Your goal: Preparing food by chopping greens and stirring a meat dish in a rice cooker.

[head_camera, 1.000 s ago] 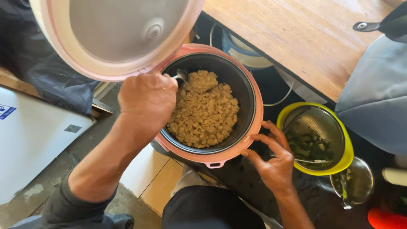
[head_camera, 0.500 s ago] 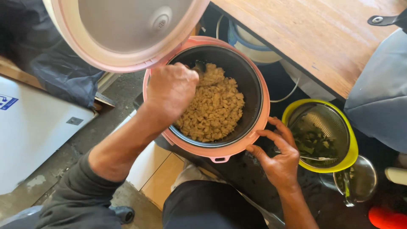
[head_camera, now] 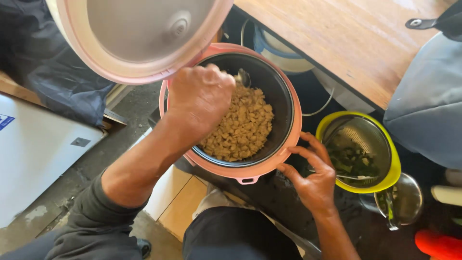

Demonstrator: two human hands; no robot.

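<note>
pink cooker (head_camera: 250,174): tan chunks (head_camera: 243,127) | left hand (head_camera: 199,98): fisted on spoon (head_camera: 242,77) | right hand (head_camera: 313,175): spread, touching cooker rim | yellow strainer bowl (head_camera: 395,166): greens (head_camera: 356,161)

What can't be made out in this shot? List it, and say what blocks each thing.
- Spoon: only its bowl shows in the head view; the left hand covers the handle.
- Cooker lid: cut off by the top edge.
- Food in the pot: its left part sits under the left hand.
- Blue-rimmed container: mostly hidden beneath the wooden tabletop.
- Red thing: cut by the bottom edge; its kind is unclear.
</note>
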